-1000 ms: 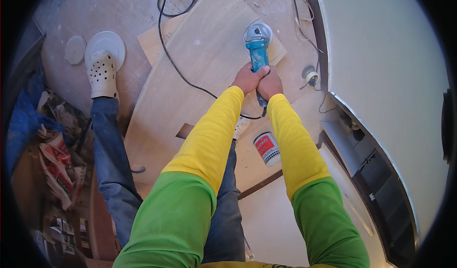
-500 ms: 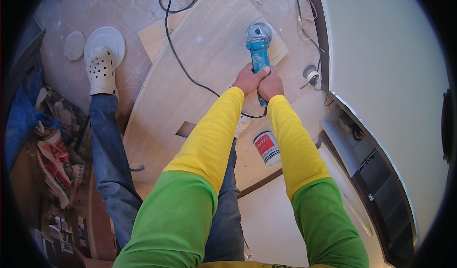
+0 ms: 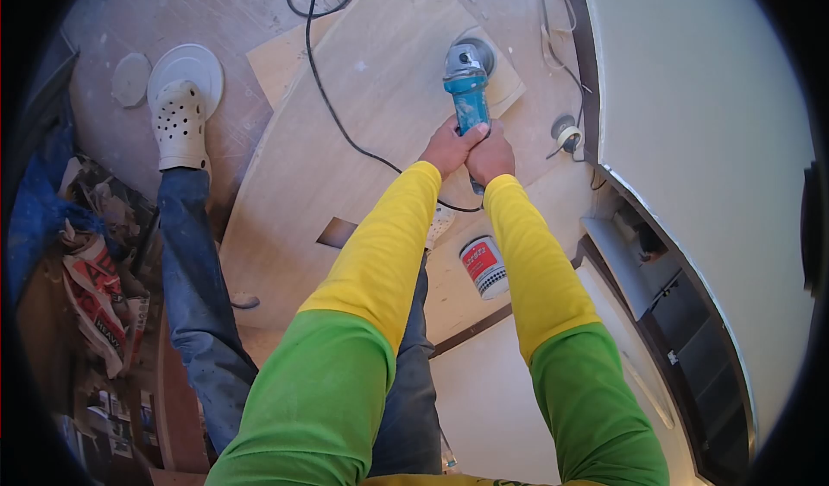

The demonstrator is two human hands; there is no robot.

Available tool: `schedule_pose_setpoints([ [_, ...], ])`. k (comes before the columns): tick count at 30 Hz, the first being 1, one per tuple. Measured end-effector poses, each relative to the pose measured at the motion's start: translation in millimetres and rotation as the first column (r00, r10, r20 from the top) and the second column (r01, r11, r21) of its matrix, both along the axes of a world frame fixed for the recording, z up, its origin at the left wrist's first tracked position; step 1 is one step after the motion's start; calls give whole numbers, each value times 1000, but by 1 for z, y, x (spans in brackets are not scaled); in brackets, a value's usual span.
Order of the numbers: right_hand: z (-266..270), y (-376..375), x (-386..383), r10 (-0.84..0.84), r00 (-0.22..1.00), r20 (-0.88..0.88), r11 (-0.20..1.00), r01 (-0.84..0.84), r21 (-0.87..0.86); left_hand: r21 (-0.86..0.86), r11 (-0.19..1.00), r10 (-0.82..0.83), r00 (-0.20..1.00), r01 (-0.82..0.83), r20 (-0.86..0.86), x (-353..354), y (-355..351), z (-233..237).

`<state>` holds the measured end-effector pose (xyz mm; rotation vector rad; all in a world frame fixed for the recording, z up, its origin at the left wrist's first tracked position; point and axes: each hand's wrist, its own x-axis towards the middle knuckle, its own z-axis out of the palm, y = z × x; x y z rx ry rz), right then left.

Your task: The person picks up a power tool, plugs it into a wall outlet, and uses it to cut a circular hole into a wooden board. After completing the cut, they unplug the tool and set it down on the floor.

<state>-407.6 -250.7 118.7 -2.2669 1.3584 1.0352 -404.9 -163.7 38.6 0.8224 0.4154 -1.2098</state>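
A teal angle grinder (image 3: 469, 97) is held between both my hands, its disc end pointing away from me over the far corner of a pale wooden board (image 3: 380, 80). My left hand (image 3: 449, 147) is wrapped round the left side of its body. On the right side, my right hand (image 3: 491, 152) grips the same body, touching the left one. The black cord (image 3: 341, 132) runs from the grinder's rear end across the board. The disc is partly hidden under the metal head, and whether it touches the wood I cannot tell.
A red and white can (image 3: 484, 267) stands right of my foot. A white lid (image 3: 205, 64) lies partly under my left clog (image 3: 180, 127). Torn sacks (image 3: 97, 292) lie at left. At right are a curved pale panel (image 3: 691, 123) and a tape roll (image 3: 568, 138).
The view has shifted slightly. My hands and the grinder stay in nearly the same place, with the grinder's head tilted a little differently.
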Motion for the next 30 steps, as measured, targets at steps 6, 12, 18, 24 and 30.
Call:
schedule_pose_setpoints([
  [6, 4, 3, -1, 25, 1000, -16, 1000, -25, -14, -30, 999, 36, 999, -37, -40, -3, 2, 5],
  [12, -1, 0, -8, 43, 999, -16, 999, -44, -14, -74, 992, 99, 990, -107, -97, -11, 1, 2],
  [18, 3, 0, -13, 65, 998, 4, 998, -65, -6, -90, 988, 116, 987, -126, -108, -19, -1, 0],
  [24, 3, 1, -18, 53, 999, 12, 998, -52, -37, -81, 992, 87, 992, -95, -96, -20, 0, 0],
  [30, 13, 12, -30, -91, 986, 139, 996, 90, 13, -7, 990, -141, 990, 141, -2, 6, 21, 35],
])
